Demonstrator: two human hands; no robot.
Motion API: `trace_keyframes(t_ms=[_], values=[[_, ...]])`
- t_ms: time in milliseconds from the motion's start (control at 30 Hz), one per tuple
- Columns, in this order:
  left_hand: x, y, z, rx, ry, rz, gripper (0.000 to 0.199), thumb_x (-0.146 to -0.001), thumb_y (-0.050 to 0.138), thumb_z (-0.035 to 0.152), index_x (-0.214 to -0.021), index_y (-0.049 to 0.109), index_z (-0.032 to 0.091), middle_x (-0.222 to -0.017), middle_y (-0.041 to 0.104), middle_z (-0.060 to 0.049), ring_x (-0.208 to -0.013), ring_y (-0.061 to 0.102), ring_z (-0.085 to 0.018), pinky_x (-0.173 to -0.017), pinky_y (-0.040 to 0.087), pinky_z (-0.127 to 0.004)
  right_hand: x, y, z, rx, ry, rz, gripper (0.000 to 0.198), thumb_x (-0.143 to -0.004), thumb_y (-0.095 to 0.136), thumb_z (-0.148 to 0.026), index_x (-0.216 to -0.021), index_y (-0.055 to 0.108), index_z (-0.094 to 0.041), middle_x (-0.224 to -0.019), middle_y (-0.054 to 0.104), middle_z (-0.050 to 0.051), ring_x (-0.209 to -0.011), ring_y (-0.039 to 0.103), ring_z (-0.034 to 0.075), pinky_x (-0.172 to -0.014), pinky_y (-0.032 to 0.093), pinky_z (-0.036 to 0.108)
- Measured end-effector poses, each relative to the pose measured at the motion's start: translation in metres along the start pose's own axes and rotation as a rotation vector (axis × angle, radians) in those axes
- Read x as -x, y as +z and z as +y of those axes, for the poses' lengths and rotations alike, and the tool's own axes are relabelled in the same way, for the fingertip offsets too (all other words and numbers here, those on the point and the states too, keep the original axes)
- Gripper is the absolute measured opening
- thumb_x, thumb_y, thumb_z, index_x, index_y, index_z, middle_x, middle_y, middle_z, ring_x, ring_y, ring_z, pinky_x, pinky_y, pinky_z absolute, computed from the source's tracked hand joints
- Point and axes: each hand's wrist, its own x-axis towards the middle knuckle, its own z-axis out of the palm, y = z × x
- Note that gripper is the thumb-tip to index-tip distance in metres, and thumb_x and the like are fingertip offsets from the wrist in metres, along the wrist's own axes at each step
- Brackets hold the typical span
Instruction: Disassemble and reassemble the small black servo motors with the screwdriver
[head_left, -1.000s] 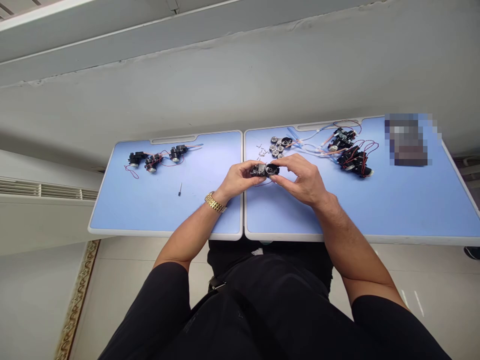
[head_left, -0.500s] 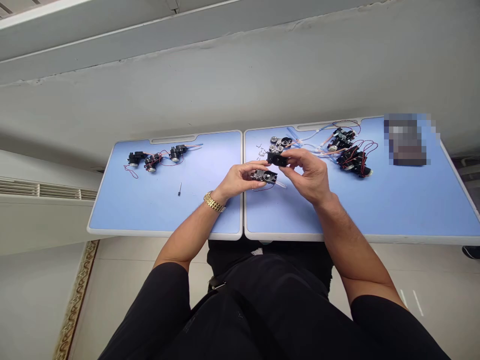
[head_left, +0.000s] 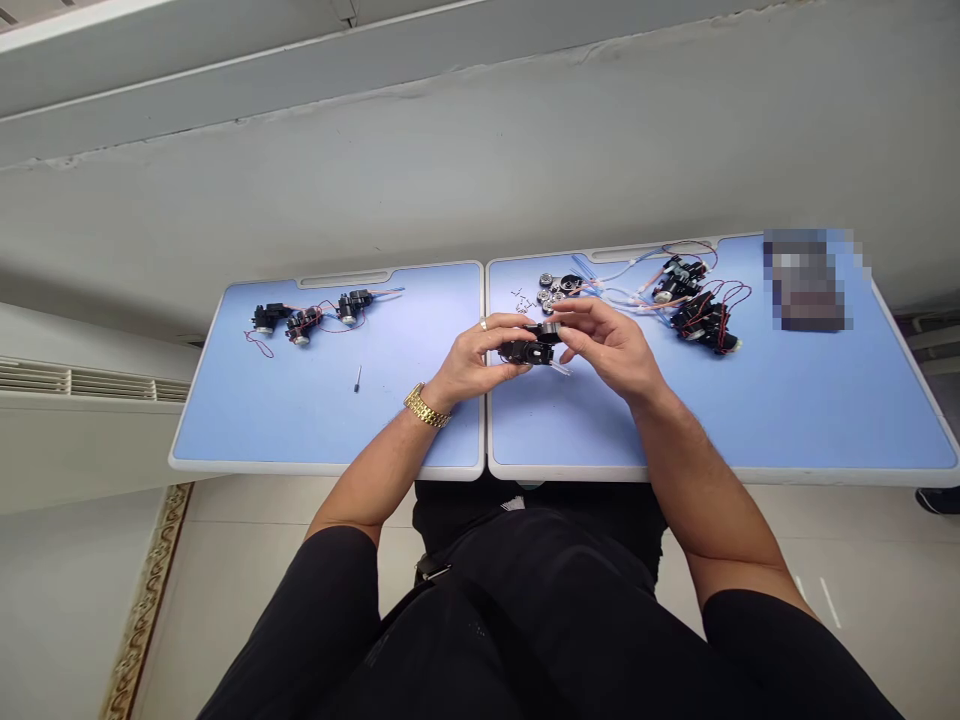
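Note:
My left hand (head_left: pixel 484 358) is closed around a small black motor assembly (head_left: pixel 526 352) above the right half of the table. Clear tube ends (head_left: pixel 561 368) stick out from its right side. My right hand (head_left: pixel 606 345) pinches a black housing part (head_left: pixel 550 332) right at the upper edge of the assembly; whether the two are joined cannot be made out. Just beyond my fingers lie several round silver and black parts (head_left: pixel 549 290) and a scatter of tiny screws (head_left: pixel 521 302).
Black motor assemblies with red wires and tubing lie at the right (head_left: pixel 703 318) and on the left half (head_left: pixel 304 324). A small screwdriver (head_left: pixel 358 378) rests on the left half. A dark blurred object (head_left: pixel 810 285) lies far right. A seam (head_left: pixel 486 400) divides the blue table.
My right hand has brought the black housing part down and left against the assembly. The left hand has tilted the assembly, so its open inner face no longer shows.

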Motion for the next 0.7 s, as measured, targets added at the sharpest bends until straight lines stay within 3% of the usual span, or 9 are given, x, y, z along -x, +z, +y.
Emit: trace_keyframes(t_ms=[100, 200, 300, 433, 700], values=[[0.0, -0.002, 0.001, -0.035, 0.055, 0.005, 0.039, -0.089, 0.091, 0.024, -0.128, 0.085, 0.028, -0.14, 0.079, -0.011, -0.128, 0.075, -0.028, -0.107, 0.065, -0.046, -0.001, -0.002, 0.0, -0.001, 0.111, -0.061, 0.048, -0.094, 0.086, -0.064, -0.117, 0.078, -0.023, -0.094, 0.082, 0.005, -0.083, 0.08, 0.021, -0.062, 0.065, 0.031], [0.0, -0.003, -0.001, -0.031, 0.095, -0.009, 0.041, -0.092, 0.09, 0.023, -0.131, 0.083, 0.029, -0.14, 0.078, -0.011, -0.126, 0.076, -0.025, -0.1, 0.067, -0.041, -0.001, -0.003, -0.003, 0.001, 0.133, -0.073, 0.047, -0.093, 0.086, -0.066, -0.11, 0.08, -0.022, -0.091, 0.082, 0.005, -0.081, 0.079, 0.021, -0.063, 0.062, 0.031], [0.0, -0.002, -0.005, 0.001, 0.094, -0.015, 0.04, -0.093, 0.091, 0.025, -0.131, 0.083, 0.03, -0.15, 0.073, -0.012, -0.134, 0.074, -0.027, -0.098, 0.067, -0.039, 0.001, -0.002, -0.005, 0.045, 0.056, -0.004, 0.043, -0.09, 0.09, -0.059, -0.114, 0.081, -0.025, -0.097, 0.083, 0.005, -0.087, 0.079, 0.022, -0.072, 0.064, 0.034], [0.001, 0.002, -0.011, 0.078, 0.035, -0.013, 0.039, -0.093, 0.093, 0.034, -0.13, 0.083, 0.03, -0.164, 0.064, -0.014, -0.141, 0.071, -0.031, -0.094, 0.069, -0.04, 0.003, 0.001, -0.005, 0.155, -0.12, 0.075, 0.035, -0.09, 0.089, -0.038, -0.122, 0.079, -0.028, -0.112, 0.084, 0.004, -0.103, 0.079, 0.023, -0.089, 0.065, 0.039], [0.001, 0.002, -0.013, 0.066, -0.005, -0.028, 0.04, -0.093, 0.093, 0.035, -0.131, 0.083, 0.028, -0.159, 0.069, -0.015, -0.131, 0.076, -0.029, -0.098, 0.069, -0.045, 0.003, 0.002, 0.0, 0.259, -0.221, 0.08, 0.035, -0.087, 0.079, -0.022, -0.121, 0.076, -0.027, -0.113, 0.083, 0.003, -0.104, 0.08, 0.022, -0.086, 0.067, 0.038]])
